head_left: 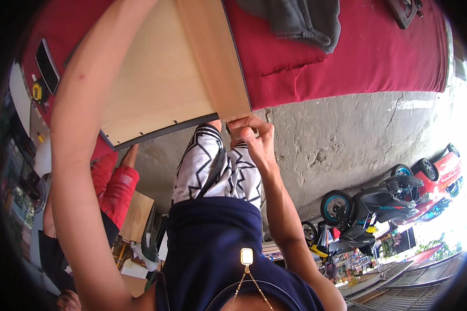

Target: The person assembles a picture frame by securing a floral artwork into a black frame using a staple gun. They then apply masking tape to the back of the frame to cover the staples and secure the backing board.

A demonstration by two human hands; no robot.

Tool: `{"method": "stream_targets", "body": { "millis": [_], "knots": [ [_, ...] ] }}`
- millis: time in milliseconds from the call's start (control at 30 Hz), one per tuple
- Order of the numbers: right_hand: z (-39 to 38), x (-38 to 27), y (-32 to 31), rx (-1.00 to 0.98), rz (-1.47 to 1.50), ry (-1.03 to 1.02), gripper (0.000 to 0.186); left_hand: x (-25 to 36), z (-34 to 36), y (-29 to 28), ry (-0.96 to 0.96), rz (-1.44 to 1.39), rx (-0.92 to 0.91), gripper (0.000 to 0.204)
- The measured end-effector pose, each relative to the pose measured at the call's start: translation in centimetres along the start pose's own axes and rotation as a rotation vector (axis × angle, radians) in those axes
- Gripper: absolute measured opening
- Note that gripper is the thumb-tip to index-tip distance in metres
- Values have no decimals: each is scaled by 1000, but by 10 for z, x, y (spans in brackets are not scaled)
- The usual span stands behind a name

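A framed light-tan board (pixel 140 78) with dark edges lies over red cloth (pixel 296 78). A wide brown strip (pixel 207 52) runs along its right part, down to the near edge. My right hand (pixel 251 132) grips the strip's near end with bent fingers, the thumb on the outer side and some fingertips hidden. My left forearm (pixel 80 93) crosses the board's left side and leaves the top of the view, so that hand is out of sight.
Dark grey cloth (pixel 301 20), a metal tool (pixel 404 10), a phone (pixel 47 65) and a yellow tape measure (pixel 37 92) rest on the red cloth. Another person in red shorts (pixel 117 192) is at lower left. A motorcycle (pixel 379 202) and a red vehicle (pixel 441 171) stand on the concrete at right.
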State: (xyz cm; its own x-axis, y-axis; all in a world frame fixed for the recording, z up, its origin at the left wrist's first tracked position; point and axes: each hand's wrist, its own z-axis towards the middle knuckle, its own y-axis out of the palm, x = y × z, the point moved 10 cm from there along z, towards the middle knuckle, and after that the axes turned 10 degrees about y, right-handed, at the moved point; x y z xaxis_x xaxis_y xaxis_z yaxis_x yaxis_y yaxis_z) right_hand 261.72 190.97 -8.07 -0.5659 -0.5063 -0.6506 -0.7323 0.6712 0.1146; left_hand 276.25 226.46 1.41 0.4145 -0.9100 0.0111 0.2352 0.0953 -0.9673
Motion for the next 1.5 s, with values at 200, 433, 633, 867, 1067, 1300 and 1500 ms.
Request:
{"method": "stream_targets", "body": {
  "millis": [200,433,633,867,1067,1300,1500],
  "knots": [
    [2,10,-16,243,-185,192,69,68,-7,-54,409,-29,192,69],
    [-12,-12,-26,95,-179,147,66,182,-68,-73,401,-694,-66,89],
    [-1,-3,-25,41,-310,99,50,187,-118,-108,276,-1233,-39,94],
    [4,4,-20,-496,-117,375,53,159,-218,-120,-44,-927,129,73],
    [-24,-124,-7,-877,-1177,326,32,151,-259,-122,-450,-333,386,58],
    [-20,-319,313,-978,-962,-576,20,146,-257,-122,-330,-702,523,64],
    [-209,-316,597,-1322,-1068,-1313,32,155,-259,-104,-222,-1002,604,56]
  ]
}}
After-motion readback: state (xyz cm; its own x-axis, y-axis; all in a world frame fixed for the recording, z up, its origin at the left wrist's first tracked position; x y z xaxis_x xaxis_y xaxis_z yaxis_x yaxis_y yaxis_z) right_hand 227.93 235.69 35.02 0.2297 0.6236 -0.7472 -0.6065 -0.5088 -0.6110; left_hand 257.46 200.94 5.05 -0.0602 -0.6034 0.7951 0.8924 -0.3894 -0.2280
